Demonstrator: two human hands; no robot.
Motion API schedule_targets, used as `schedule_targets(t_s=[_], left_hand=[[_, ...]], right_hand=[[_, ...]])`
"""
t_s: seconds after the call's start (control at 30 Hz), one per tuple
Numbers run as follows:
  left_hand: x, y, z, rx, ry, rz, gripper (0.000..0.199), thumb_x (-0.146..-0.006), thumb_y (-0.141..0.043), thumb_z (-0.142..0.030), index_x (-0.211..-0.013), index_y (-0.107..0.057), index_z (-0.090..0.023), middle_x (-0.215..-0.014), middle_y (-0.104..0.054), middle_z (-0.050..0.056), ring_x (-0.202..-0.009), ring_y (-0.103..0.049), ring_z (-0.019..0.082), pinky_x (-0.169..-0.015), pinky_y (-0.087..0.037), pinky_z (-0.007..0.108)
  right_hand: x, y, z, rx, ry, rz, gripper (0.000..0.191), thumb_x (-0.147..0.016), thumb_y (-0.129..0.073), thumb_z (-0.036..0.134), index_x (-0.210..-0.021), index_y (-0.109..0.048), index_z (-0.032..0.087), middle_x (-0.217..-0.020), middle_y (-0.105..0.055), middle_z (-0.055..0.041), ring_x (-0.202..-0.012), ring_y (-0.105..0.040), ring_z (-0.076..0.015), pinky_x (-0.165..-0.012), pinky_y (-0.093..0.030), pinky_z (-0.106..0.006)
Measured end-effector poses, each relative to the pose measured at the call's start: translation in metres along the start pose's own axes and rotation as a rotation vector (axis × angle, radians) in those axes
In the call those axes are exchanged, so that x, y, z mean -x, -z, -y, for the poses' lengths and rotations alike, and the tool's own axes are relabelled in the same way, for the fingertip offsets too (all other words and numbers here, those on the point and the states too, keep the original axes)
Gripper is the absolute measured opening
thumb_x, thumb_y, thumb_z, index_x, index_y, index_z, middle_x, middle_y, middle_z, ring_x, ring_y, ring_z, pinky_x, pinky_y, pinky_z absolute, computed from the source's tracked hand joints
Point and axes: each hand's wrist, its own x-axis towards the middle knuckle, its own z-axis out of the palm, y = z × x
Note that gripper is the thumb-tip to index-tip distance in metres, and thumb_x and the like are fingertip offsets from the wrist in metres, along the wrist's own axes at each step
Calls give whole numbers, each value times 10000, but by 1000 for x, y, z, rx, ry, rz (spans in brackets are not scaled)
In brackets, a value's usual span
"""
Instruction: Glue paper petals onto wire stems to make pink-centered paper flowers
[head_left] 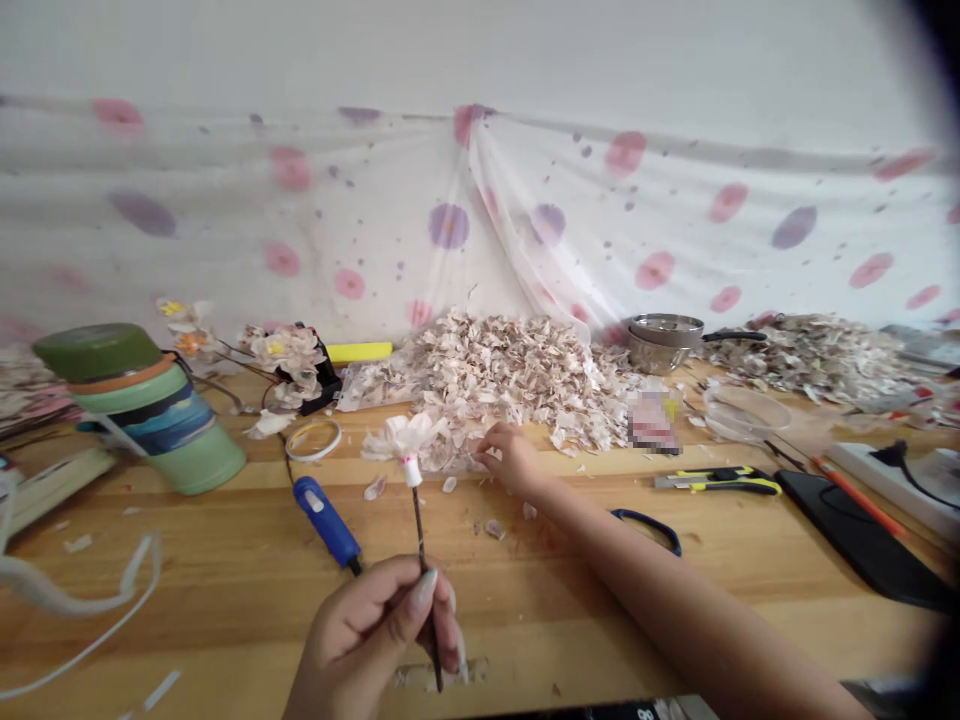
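One flower looks part-made, a heap of petals loose

The flower [405,437] stands nearly upright in the middle, its stem [418,520] pinched between the thumb and fingers of the left hand [382,625]. White petals spread above a white band [412,471], so the head seems well begun; whether more belong on it, I cannot tell. The right hand [514,460] reaches to the front of the petal heap [517,375], thumb and forefinger close; I cannot tell whether a petal is between them. Fuller flowers [289,350] at the back left look finished, while the heap suggests plenty of work is left.

For moving, boards of the table [247,590] show between the left hand and the right forearm, with a few stray petals there. The blue tool [328,523] lies just left of the stem, the tape roll [313,440] beyond it. Right of the forearm, a blue handle [667,530] lies near it, then the cutter [720,480] farther out. The stem's foot hangs near the front edge, leaving little room below
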Motion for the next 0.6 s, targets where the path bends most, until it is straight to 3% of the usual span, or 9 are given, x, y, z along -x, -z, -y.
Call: schedule_targets(t_s=[0.17, 0.43, 0.6], left_hand=[[-28, -9, 1, -45, -23, 123, 359, -702, -840, -478, -697, -716, -142, -550, -678, 10, -499, -625, 130, -508, -496, 208], [-84, -9, 10, -36, 150, 353, 313, -725, -815, -398, -691, -663, -126, -483, -655, 16, -390, -586, 114, -406, -468, 180], [-96, -1, 29, 47, 250, 420, 299, -740, -790, -400, -682, -649, -143, -415, -627, 9, -297, -521, 104, -324, -412, 159]], right_hand=[[3, 17, 1, -173, -54, -106, 90, -824, -683, 145, -735, -688, 162, -839, -658, -57, -837, -609, -184, -811, -470, -322], [28, 104, -8, -444, -16, -176, 235, -814, -680, 404, -723, -638, 191, -839, -626, -28, -709, -550, -145, -632, -430, -284], [50, 131, -19, -589, 43, -173, 336, -768, -736, 523, -677, -633, 216, -818, -597, -25, -787, -564, -173, -705, -472, -327]])
